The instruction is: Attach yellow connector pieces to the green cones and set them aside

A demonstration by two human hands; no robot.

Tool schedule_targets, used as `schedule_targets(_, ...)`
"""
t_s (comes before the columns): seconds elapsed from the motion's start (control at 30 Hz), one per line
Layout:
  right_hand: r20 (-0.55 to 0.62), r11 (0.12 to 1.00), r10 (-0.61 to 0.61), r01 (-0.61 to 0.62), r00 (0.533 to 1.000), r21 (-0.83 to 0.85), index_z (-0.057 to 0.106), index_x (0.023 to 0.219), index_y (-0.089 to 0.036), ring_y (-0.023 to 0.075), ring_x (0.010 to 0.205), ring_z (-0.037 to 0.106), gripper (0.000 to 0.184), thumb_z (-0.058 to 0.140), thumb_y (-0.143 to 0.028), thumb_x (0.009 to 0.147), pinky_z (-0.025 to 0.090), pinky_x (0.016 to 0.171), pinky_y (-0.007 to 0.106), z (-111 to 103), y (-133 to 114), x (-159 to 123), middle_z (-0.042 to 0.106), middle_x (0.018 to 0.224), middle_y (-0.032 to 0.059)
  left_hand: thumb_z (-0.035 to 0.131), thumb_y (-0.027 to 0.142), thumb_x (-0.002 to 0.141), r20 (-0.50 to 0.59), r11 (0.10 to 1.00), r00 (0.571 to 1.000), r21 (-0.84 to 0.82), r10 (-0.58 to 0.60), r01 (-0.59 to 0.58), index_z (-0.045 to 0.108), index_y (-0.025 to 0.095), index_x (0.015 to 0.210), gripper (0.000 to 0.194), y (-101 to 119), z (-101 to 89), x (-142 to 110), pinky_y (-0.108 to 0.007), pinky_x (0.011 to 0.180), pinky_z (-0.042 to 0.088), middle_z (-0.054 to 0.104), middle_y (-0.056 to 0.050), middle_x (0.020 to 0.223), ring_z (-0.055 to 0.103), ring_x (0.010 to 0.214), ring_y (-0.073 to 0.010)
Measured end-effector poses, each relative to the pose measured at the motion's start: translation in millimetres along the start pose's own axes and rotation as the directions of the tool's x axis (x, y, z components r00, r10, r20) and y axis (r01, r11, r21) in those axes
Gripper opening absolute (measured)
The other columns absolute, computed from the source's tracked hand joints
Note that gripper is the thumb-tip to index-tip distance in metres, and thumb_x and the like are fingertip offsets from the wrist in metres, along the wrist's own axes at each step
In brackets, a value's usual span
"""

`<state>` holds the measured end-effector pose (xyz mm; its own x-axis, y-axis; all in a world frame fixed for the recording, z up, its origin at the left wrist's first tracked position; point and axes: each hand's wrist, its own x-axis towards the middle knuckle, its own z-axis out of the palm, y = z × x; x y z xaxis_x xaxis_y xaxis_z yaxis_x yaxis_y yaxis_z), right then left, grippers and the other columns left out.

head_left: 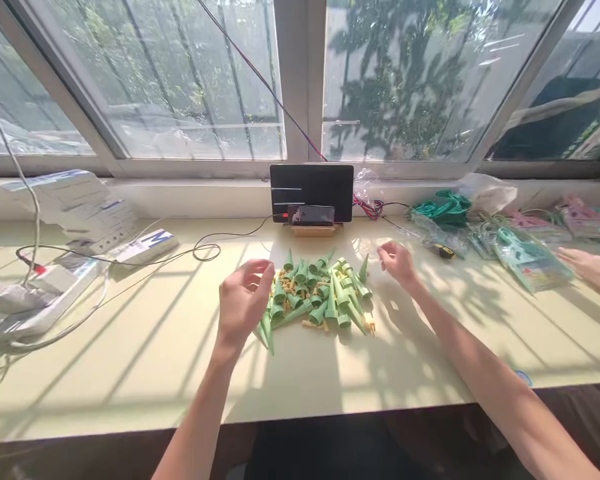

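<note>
A pile of small green cone-shaped pieces (331, 300) lies on the pale table, with thin orange-yellow bits (313, 325) scattered among them. My left hand (245, 301) is at the pile's left edge, its fingers loosely bent, the thumb towards the cones; nothing shows in it. Over on the right, my right hand (399, 264) hovers just beyond the pile, fingers half curled and apart from the cones. I see nothing held there either. Behind the pile, a phone (311, 215) leans on a small stand before a black tablet-like screen (312, 180).
Another person's hand (593, 267) is at the far right, by a clear plastic bag of teal pieces (527, 257). A yellow-black tool (443, 251) and green straps (443, 208) lie nearby. Left are cables (205, 250), a power strip (55, 293) and a white box (147, 247).
</note>
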<state>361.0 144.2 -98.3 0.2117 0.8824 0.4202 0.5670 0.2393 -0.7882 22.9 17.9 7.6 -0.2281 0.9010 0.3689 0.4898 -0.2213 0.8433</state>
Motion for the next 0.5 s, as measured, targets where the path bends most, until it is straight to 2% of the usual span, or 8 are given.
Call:
schedule_targets(0.1,-0.078,1.000,0.000,-0.002,0.997,-0.019,0.057,0.073,-0.019,0.0183,0.059,0.061,0.028,0.055,-0.046,0.080,0.048,0.062,0.032,1,0,-6,0.066,0.072,0.0072,0.060,0.034,0.088,0.035,0.979,0.980,0.047,0.197,-0.198,0.068,0.017,0.084,0.019,13,31.6,-2,-0.022,0.055,0.049,0.069,-0.001,0.071,0.062,0.056,-0.0111)
schedule_targets(0.17,-0.076,0.999,-0.003,0.000,0.997,-0.038,0.058,0.070,-0.019,0.0194,0.062,0.061,0.029,0.056,-0.047,0.080,0.046,0.064,0.031,0,1,-15,0.066,0.069,0.0065,0.056,0.030,0.091,0.086,0.924,0.922,0.017,0.379,-0.381,0.066,0.017,0.081,0.019,16,57.7,-9,-0.021,0.054,0.045,0.067,0.000,0.068,0.056,0.052,-0.0086)
schedule_targets(0.2,-0.051,0.998,-0.004,0.001,0.999,-0.063,0.058,0.069,-0.020,0.0189,0.062,0.060,0.031,0.055,-0.048,0.081,0.045,0.063,0.030,1,1,-19,0.066,0.068,0.0058,0.053,0.028,0.093,0.151,0.869,0.858,-0.016,0.491,-0.494,0.065,0.017,0.080,0.020,15,70.6,-14,-0.020,0.052,0.042,0.066,0.000,0.066,0.053,0.051,-0.0080)
schedule_targets(0.27,0.004,0.997,-0.018,0.018,1.000,-0.074,0.060,0.072,-0.019,0.0181,0.063,0.060,0.032,0.054,-0.049,0.083,0.044,0.061,0.028,1,-1,-26,0.067,0.069,0.0050,0.052,0.023,0.094,0.270,0.700,0.657,-0.103,0.703,-0.707,0.061,0.016,0.072,0.025,10,93.0,-22,-0.021,0.047,0.034,0.060,0.001,0.060,0.047,0.048,-0.0069)
schedule_targets(0.3,0.006,0.996,-0.026,0.026,1.000,-0.080,0.060,0.073,-0.019,0.0178,0.063,0.060,0.032,0.053,-0.048,0.084,0.043,0.061,0.028,2,-3,-28,0.067,0.069,0.0046,0.053,0.022,0.093,0.282,0.608,0.561,-0.117,0.778,-0.785,0.059,0.016,0.068,0.026,5,101.5,-25,-0.022,0.045,0.029,0.053,0.003,0.053,0.041,0.044,-0.0066)
schedule_targets(0.33,0.001,0.996,-0.039,0.039,0.999,-0.086,0.061,0.075,-0.018,0.0173,0.064,0.060,0.033,0.052,-0.048,0.086,0.043,0.061,0.027,2,-6,-30,0.066,0.069,0.0043,0.054,0.021,0.092,0.287,0.543,0.497,-0.107,0.819,-0.833,0.057,0.016,0.065,0.027,1,107.8,-28,-0.023,0.043,0.025,0.049,0.004,0.049,0.037,0.042,-0.0065)
schedule_targets(0.4,-0.039,0.993,-0.069,0.065,0.997,-0.101,0.062,0.079,-0.018,0.0159,0.060,0.058,0.032,0.052,-0.046,0.087,0.043,0.061,0.027,2,-13,-31,0.064,0.067,0.0030,0.054,0.018,0.091,0.259,0.480,0.445,-0.087,0.857,-0.873,0.053,0.016,0.061,0.030,-7,114.3,-34,-0.025,0.043,0.020,0.044,0.005,0.047,0.033,0.041,-0.0064)
schedule_targets(0.5,-0.183,0.991,-0.099,0.081,0.978,-0.106,0.062,0.084,-0.017,0.0139,0.052,0.055,0.030,0.052,-0.045,0.090,0.042,0.055,0.026,-7,-31,-32,0.059,0.062,0.0004,0.056,0.019,0.089,0.245,0.451,0.422,-0.078,0.873,-0.889,0.049,0.016,0.056,0.033,-12,113.7,-44,-0.026,0.043,0.018,0.040,0.005,0.045,0.031,0.041,-0.0066)
